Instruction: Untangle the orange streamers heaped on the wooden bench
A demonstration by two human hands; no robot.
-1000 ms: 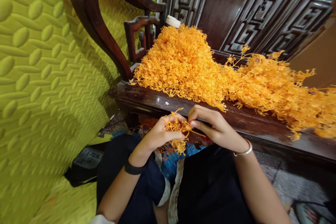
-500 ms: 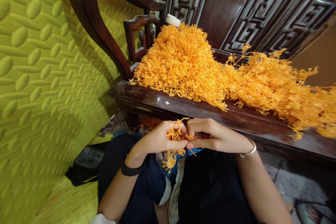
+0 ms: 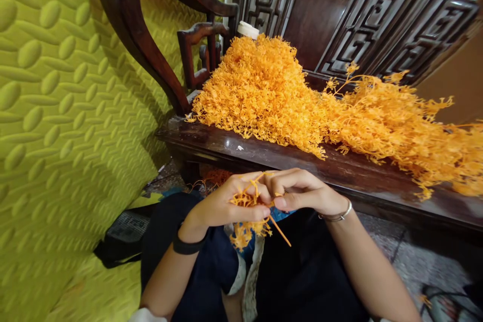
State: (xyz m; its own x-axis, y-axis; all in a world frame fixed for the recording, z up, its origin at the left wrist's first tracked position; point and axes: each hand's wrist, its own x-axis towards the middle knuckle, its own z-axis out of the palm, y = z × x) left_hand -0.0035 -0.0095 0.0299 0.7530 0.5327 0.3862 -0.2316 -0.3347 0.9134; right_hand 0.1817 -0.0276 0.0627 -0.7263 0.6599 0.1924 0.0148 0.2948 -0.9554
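Observation:
Over my lap, my left hand (image 3: 217, 205) is closed around a small bunch of orange plastic flower sprigs (image 3: 244, 231). Star-shaped flower heads hang below its palm, and thin strands poke up between the fingers. One bare orange stem (image 3: 279, 231) sticks out down and to the right from the left fingertips. My right hand (image 3: 311, 192) meets the left at the fingertips, its thumb and forefinger pinched on a bit of the orange plastic; the exact part is mostly hidden by the fingers.
Beyond my hands, a dark wooden bench (image 3: 260, 153) carries a big heap of orange plastic flowers (image 3: 260, 90) and longer orange sprigs (image 3: 407, 121) to the right. A white-lidded container (image 3: 248, 29) stands behind the heap. At left are the curved armrest (image 3: 151, 60) and a yellow-green padded wall (image 3: 56, 110).
The right hand has turned and shifted slightly left, its fingers lying closer over the left fingertips. The orange stem now extends farther down and right below the hands. The heap is unchanged.

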